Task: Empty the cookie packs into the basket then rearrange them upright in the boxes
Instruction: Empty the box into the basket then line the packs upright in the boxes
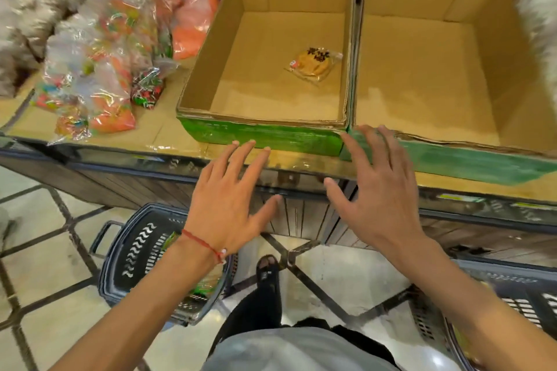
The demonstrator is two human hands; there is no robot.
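Nearest me, at 7 o'clock on the glossy tiled floor, I see a black plastic basket [132, 238] with slotted walls, green wrappers showing inside. A second slotted basket [518, 289] sits at 4 o'clock. A sandalled foot [266, 269] stands between them.

Both hands hover over the shelf's front edge, fingers spread and straight, gripping nothing. The left hand [226, 205] wears a red string bracelet [202, 242]. The right hand [379, 190] reaches the seam where the boxes meet; I cannot tell if it touches.

At 12 o'clock stands the left box [271, 135], raw brown corrugated card with a shiny green front. One cookie pack [313, 65], round and golden in clear crinkled film, lies flat near its right wall. The right box [470, 159], at 2 o'clock, touches it side by side.

At 10 o'clock lie crinkly clear bags [99, 69] of bright sweets.
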